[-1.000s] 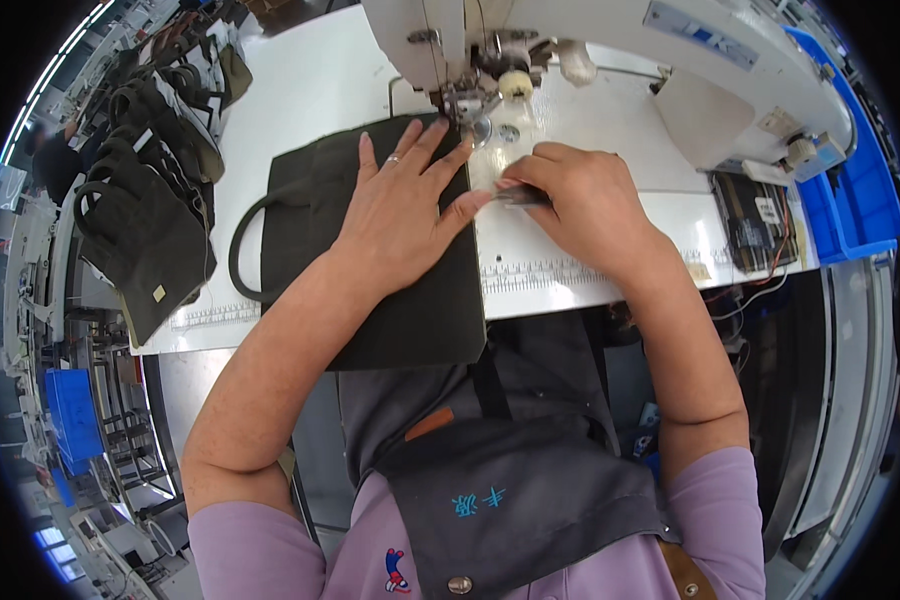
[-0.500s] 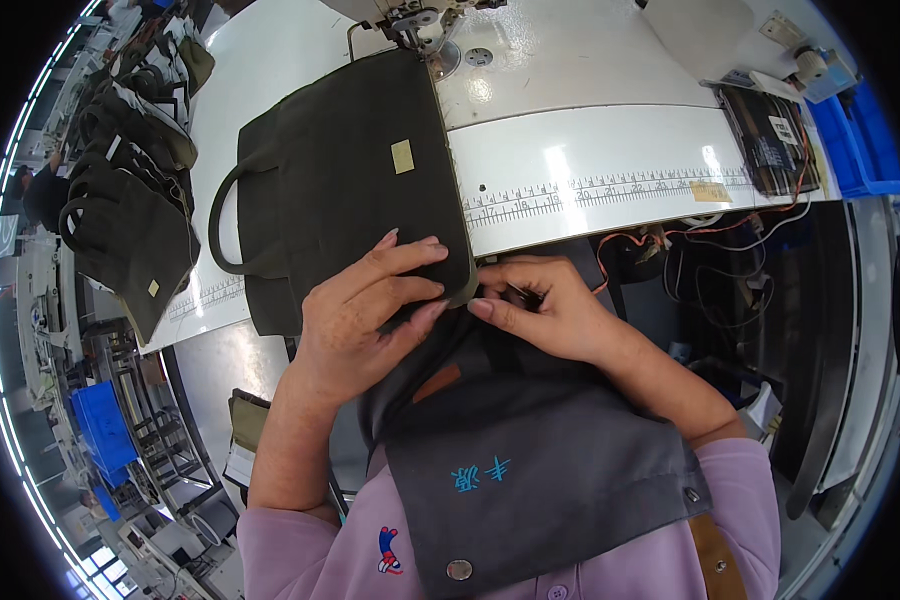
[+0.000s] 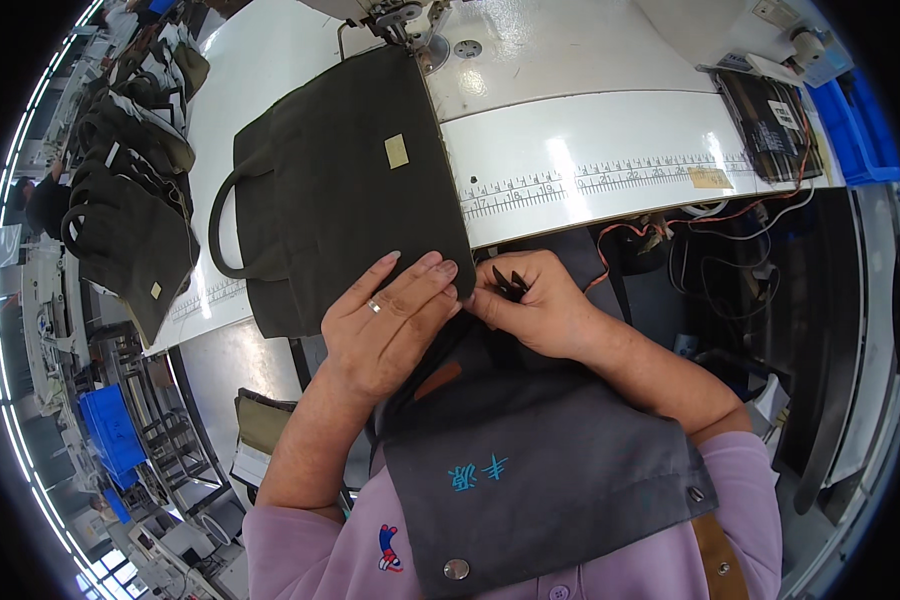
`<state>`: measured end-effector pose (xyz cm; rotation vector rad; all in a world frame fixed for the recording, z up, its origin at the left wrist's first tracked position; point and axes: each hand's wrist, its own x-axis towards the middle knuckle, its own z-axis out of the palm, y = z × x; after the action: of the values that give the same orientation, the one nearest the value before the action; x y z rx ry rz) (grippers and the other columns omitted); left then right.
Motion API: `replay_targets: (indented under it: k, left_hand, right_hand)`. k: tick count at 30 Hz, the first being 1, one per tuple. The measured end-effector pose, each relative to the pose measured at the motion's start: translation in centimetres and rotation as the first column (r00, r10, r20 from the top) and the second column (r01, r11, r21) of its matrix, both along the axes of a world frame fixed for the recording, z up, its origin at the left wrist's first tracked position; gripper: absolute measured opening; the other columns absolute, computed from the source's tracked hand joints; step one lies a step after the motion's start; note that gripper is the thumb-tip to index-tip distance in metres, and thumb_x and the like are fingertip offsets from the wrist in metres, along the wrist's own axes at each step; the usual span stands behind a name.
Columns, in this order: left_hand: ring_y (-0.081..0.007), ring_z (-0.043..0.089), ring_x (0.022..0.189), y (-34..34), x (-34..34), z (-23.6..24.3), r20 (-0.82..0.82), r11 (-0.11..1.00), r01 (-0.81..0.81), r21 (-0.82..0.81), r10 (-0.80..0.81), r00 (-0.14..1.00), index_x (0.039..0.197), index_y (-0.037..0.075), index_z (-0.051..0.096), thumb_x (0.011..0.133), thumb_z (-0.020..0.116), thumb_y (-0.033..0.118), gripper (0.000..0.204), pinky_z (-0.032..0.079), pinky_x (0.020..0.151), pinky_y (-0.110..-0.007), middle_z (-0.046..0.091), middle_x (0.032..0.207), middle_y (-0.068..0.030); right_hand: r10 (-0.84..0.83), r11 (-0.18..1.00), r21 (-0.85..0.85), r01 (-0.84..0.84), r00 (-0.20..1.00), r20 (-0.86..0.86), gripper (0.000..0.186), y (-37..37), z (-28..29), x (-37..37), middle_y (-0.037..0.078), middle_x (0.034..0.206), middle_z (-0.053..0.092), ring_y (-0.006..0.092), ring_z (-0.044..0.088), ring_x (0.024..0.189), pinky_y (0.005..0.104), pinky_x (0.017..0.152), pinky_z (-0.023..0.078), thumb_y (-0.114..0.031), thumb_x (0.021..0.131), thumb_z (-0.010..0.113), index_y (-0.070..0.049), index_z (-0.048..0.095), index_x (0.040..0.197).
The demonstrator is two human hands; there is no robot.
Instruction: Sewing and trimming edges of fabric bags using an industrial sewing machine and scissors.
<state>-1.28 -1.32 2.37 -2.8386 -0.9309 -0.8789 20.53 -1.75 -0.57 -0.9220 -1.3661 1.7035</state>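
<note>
A dark olive fabric bag (image 3: 330, 190) lies flat on the white table, its looped handle to the left and a small yellow sticker (image 3: 397, 151) on its face. My left hand (image 3: 388, 328) rests on the bag's near right corner, fingers stretched out and flat, a ring on one of them. Against that same corner, my right hand (image 3: 545, 310) is closed, thumb and forefinger at the bag's edge. Two dark points of what look like thread snips (image 3: 511, 285) stick up between its curled fingers; the rest of the tool is hidden.
A sewing machine head (image 3: 395, 20) stands at the bag's far edge. More dark bags (image 3: 135, 235) are heaped on the left. A ruler strip (image 3: 610, 178) runs along the table front, with loose cables (image 3: 660, 235) beneath. Blue bins (image 3: 855, 130) stand at the far right.
My left hand has flattened, its fingers drawn together over the bag's corner. The dark points in my right hand now stand up more visibly. The bag keeps nearly the same place.
</note>
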Motion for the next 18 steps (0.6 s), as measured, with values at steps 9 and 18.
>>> replay_targets:
  k: [9, 18]
  left_hand:
    - [-0.0247, 0.07, 0.118, 0.3, 0.2, -1.4, -0.044, 0.99, -0.082, 0.118, 0.088, 0.995, 0.116, 0.006, 0.072, 0.091, 0.074, 0.013, 0.026, 0.05, 0.107, -0.045, 0.074, 0.12, -0.01]
    - [-0.0268, 0.071, 0.117, 0.2, 0.2, -1.3, -0.038, 0.99, -0.104, 0.092, 0.108, 0.993, 0.12, 0.0, 0.069, 0.097, 0.059, 0.004, 0.025, 0.05, 0.108, -0.045, 0.075, 0.118, -0.0143]
  right_hand:
    - [0.095, 0.99, -0.094, -0.106, 0.989, -0.116, 0.023, 0.1, -0.8, 0.5, -0.004, 0.072, 0.058, 0.002, 0.05, 0.071, 0.0243, 0.064, 0.045, -0.011, 0.101, 0.063, -0.002, 0.058, 0.08]
    - [-0.457, 0.556, 0.828, -0.077, 0.804, 0.381, 0.018, 0.6, 1.4, 2.1, 0.006, 0.084, 0.066, 0.0175, 0.061, 0.063, 0.0296, 0.054, 0.049, -0.003, 0.081, 0.077, -0.004, 0.07, 0.097]
